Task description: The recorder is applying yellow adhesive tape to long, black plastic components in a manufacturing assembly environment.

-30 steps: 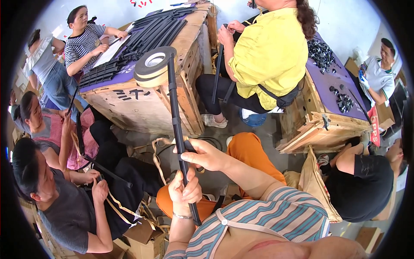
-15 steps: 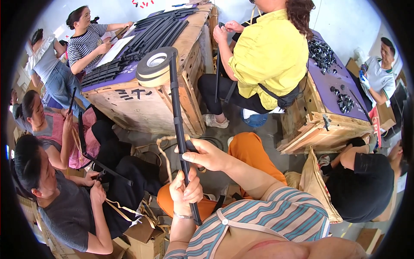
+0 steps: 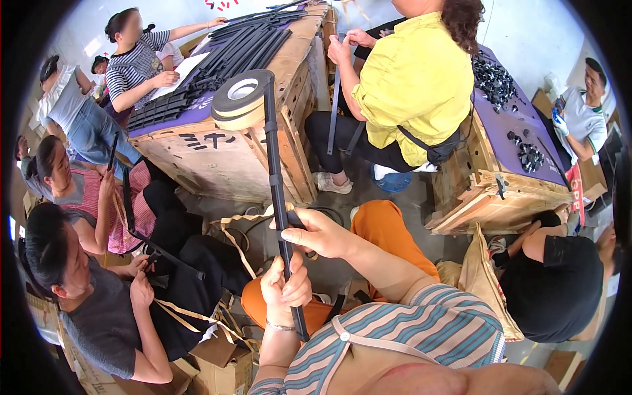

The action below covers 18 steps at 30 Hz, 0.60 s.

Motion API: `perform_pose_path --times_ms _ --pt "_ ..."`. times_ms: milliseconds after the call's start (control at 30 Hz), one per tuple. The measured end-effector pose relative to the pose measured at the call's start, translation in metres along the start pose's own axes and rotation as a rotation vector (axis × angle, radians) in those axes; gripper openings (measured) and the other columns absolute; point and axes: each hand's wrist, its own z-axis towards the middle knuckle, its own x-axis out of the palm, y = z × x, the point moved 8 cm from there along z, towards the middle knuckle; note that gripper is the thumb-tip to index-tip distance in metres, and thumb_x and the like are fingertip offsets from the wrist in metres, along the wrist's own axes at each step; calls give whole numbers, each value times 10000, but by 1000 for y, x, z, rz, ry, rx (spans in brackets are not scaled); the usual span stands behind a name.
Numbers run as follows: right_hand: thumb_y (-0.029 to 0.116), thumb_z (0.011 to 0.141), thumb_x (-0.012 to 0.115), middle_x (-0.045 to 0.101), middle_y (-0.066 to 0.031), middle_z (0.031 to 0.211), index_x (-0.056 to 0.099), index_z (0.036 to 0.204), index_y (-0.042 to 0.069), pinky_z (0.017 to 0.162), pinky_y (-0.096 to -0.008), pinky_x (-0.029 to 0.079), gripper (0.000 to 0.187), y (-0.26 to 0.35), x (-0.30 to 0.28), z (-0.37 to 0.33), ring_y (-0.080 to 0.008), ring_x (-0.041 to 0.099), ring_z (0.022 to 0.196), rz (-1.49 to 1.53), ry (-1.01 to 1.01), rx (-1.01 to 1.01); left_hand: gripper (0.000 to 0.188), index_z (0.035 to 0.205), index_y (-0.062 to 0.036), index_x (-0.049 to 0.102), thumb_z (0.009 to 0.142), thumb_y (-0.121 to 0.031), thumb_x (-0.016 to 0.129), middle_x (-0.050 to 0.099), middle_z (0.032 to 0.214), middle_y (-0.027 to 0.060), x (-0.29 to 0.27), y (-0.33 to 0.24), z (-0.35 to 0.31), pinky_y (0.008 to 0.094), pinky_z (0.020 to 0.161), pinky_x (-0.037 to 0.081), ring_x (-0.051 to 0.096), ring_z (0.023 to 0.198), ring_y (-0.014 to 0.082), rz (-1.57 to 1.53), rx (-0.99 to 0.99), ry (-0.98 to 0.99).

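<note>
A long black strip [image 3: 277, 187] runs steeply upward in front of me, with thin bands across it. My left hand [image 3: 288, 287] is closed around its lower part. Just above, my right hand [image 3: 319, 232] pinches the strip, thumb in front and the other fingers partly hidden. A narrow tan paper band [image 3: 238, 245] hangs loose beside the strip, to the left of my hands. At the strip's upper end are tape rolls [image 3: 232, 120], black on top and cream below; whether they rest on the crate corner I cannot tell.
Ahead stands a wooden crate [image 3: 217, 168] topped with black strips [image 3: 247, 56]. Another crate [image 3: 471, 187] at right carries small black parts [image 3: 497, 85]. A person in yellow [image 3: 415, 85] sits between them. Seated co-workers [image 3: 99, 296] are close on my left, near a cardboard box [image 3: 220, 365].
The tan band has swung out to the left and hangs longer. My hands stay on the black strip with little shift. A co-worker in stripes has stretched an arm across the far crate.
</note>
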Motion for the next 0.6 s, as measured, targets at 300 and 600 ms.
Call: perform_pose_path --times_ms 300,600 --pt "167 904 502 478 28 890 484 1064 16 771 -213 371 222 7 4 -6 -54 421 828 -49 3 -31 170 828 -8 371 866 -173 384 373 491 36 3 6 -2 195 265 235 281 316 73 -72 12 -9" --pt "163 908 495 492 22 880 493 1039 11 752 -220 387 201 14 7 -10 -54 436 818 -43 16 -29 184 816 0 386 868 -176 368 361 479 36 7 9 -1 191 265 252 272 308 72 -50 21 -53"
